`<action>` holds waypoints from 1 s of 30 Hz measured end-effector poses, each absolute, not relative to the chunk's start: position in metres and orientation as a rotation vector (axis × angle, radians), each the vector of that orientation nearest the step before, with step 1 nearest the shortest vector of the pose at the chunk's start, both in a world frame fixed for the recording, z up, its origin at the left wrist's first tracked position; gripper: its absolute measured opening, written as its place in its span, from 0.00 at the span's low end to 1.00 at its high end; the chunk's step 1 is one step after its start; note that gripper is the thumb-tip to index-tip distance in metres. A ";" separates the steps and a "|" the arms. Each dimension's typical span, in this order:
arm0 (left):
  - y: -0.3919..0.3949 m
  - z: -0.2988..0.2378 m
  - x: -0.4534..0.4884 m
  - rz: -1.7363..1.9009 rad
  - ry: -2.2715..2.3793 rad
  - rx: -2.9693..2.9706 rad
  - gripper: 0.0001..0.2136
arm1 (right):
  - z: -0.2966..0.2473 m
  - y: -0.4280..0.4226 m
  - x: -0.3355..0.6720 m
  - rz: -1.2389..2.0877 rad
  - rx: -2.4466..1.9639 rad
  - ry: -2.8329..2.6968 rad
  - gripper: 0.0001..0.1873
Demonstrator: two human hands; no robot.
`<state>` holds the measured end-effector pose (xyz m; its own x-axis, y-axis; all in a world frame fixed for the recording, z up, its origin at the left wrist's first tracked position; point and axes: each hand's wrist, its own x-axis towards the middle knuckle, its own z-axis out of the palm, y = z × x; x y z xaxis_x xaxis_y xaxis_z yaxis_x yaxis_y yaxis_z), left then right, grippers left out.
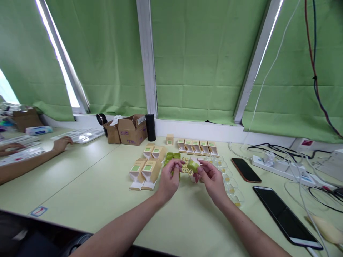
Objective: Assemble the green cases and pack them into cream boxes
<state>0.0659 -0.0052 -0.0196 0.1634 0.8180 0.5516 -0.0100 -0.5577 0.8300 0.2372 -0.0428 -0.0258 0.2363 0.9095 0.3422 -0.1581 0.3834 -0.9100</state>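
Observation:
My right hand (213, 180) grips a small green case (193, 165) with a pale loop hanging below it. Just left of that, my left hand (170, 180) has thumb and fingers pinched together; anything between them is too small to make out. Behind my hands stand green square pieces (173, 156) and rows of small yellowish pieces (184, 164), partly hidden. Clear plastic cups (230, 184) with yellow spots curve along the right of my right hand. Open cardboard boxes (151, 170) with green labels are grouped to the left, and more small boxes (197, 146) line up behind.
Two phones (245, 170) (286, 214) lie at the right beside a power strip (284, 171) and tangled cables. Brown cartons (132, 129) and a black bottle (150, 127) stand at the back. Another person's arms (40, 157) rest at the left near white trays (88, 135).

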 end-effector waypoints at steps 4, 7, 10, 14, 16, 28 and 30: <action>-0.006 -0.018 0.064 1.489 0.832 1.874 0.11 | -0.019 -0.043 0.238 1.051 -0.875 -0.961 0.32; -0.007 -0.019 0.063 1.513 0.725 2.095 0.07 | -0.018 -0.042 0.239 1.134 -0.861 -0.939 0.32; -0.008 -0.022 0.062 1.497 0.627 2.375 0.19 | -0.019 -0.042 0.240 1.167 -0.877 -0.935 0.32; -0.004 -0.025 0.062 1.431 0.616 2.557 0.27 | -0.019 -0.043 0.239 1.183 -0.910 -0.958 0.34; -0.002 -0.027 0.062 1.409 0.627 2.583 0.27 | -0.020 -0.043 0.238 1.189 -0.924 -0.966 0.34; 0.004 -0.026 0.064 1.423 0.763 2.196 0.21 | -0.026 -0.045 0.243 1.231 -0.859 -0.968 0.34; 0.005 -0.024 0.065 1.396 0.808 2.077 0.21 | -0.027 -0.045 0.243 1.215 -0.846 -0.994 0.34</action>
<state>0.0651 0.0047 -0.0241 0.2960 0.7143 0.6342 0.1939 -0.6951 0.6923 0.2429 -0.0448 -0.0273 0.0620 0.9862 0.1533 -0.3461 0.1653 -0.9235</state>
